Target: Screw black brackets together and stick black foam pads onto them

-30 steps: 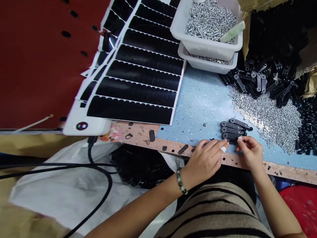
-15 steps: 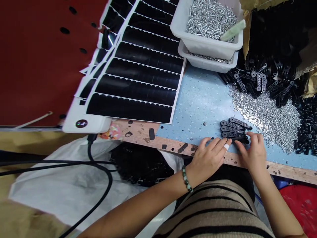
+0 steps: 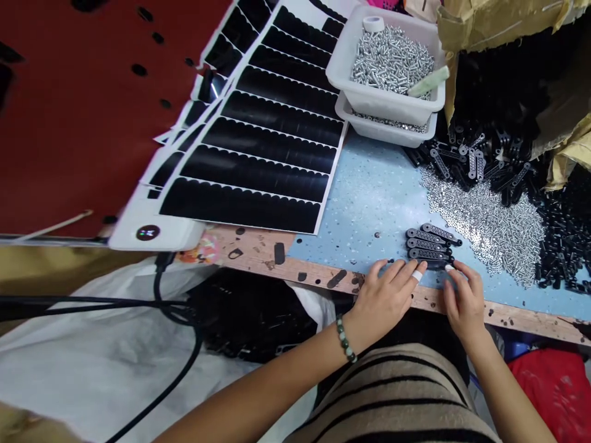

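Several black perforated plastic link arms (image 3: 427, 243) lie side by side in a small stack near the table's front edge. My left hand (image 3: 385, 292) rests at the left of the nearest one, palm down with fingers stretched out, touching its near side. A white band wraps one of its fingers. At the right end of the same link arm are the bent fingers of my right hand (image 3: 466, 301). A small pale, shiny spot shows at a fingertip there, too small to name.
Loose silver screws and nuts (image 3: 498, 227) form a heap on the right, with more black parts (image 3: 563, 240) beyond. Two stacked white bins (image 3: 388, 101) hold small metal pieces. Sheets of black stickers (image 3: 258, 166) lie left, over a white device (image 3: 152, 234). A cardboard box (image 3: 503, 27) stands back right.
My right hand's fingers have drawn together and lowered at the link arm's right end; a pale spot now shows there. My left hand stays beside the link arms. The view has shifted slightly.
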The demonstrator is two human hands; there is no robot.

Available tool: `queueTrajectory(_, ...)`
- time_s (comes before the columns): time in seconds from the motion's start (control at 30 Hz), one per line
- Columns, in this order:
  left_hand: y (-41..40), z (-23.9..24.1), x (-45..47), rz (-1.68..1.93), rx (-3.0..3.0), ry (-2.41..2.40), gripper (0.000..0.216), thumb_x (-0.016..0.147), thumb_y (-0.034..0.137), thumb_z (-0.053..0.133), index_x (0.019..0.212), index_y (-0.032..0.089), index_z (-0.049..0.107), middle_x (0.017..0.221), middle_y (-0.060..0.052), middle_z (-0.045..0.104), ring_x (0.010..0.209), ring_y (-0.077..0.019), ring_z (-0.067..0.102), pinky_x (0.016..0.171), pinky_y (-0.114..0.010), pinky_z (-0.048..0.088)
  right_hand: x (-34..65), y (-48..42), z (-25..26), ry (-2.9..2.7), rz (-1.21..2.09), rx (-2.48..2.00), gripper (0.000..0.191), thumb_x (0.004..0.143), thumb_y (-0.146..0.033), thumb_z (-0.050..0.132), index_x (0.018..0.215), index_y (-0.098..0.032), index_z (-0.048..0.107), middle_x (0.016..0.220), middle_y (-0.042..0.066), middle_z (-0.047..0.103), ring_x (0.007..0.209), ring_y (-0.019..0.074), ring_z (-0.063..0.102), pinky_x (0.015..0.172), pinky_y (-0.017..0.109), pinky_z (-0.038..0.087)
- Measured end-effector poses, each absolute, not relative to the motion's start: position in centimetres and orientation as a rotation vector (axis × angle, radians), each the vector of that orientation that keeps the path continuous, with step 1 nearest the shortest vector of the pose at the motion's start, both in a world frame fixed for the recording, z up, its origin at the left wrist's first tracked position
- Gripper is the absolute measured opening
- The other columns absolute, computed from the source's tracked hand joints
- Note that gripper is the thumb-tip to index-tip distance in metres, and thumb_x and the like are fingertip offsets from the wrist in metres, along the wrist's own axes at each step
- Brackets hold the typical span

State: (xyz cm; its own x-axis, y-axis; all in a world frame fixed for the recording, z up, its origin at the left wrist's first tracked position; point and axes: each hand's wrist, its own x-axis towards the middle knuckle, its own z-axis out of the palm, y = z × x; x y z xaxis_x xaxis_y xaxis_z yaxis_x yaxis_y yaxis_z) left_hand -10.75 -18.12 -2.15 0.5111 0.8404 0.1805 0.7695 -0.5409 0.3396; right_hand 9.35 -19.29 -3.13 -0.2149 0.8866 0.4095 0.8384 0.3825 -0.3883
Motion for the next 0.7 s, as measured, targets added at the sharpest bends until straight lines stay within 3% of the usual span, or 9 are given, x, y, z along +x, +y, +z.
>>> queueTrajectory(0.3,-18.1,-2.8,-9.9,0.458,2.593,1.433,0.049,0.09,0.014,0.05,0.136,0.032,0.048,0.121,-0.008,0.06,0.11,-0.0243,0.053,0.099,-0.045,0.031,9.2,-19.2,-4.4,-2.155,0.164,-1.47,0.044,0.089,-0.01,0.044,0.131,-0.024,0.046,0.117,0.013,0.055,0.109,0.0247,0.053,0.089,0.048,0.051)
queueTrajectory(0.53,-17.8,-2.5,-9.1,0.541,2.521,1.441,0.041,0.089,0.018,0.053,0.13,0.026,0.054,0.114,-0.011,0.061,0.106,-0.0264,0.054,0.097,-0.047,0.034,9.5,-19.4,-4.7,-2.05,0.245,-1.45,0.045,0.089,-0.014,0.046,0.134,-0.023,0.041,0.122,0.014,0.053,0.114,0.025,0.052,0.092,0.049,0.05)
queueTrajectory(0.7,-18.7,-1.8,-11.1,0.709,2.385,1.426,0.044,0.09,0.021,0.049,0.134,0.023,0.048,0.123,-0.013,0.053,0.112,-0.0279,0.05,0.096,-0.048,0.038,9.7,-20.0,-3.4,-1.859,0.145,-1.394,0.04,0.087,-0.014,0.049,0.126,-0.022,0.044,0.118,0.014,0.052,0.114,0.0265,0.052,0.089,0.051,0.05)
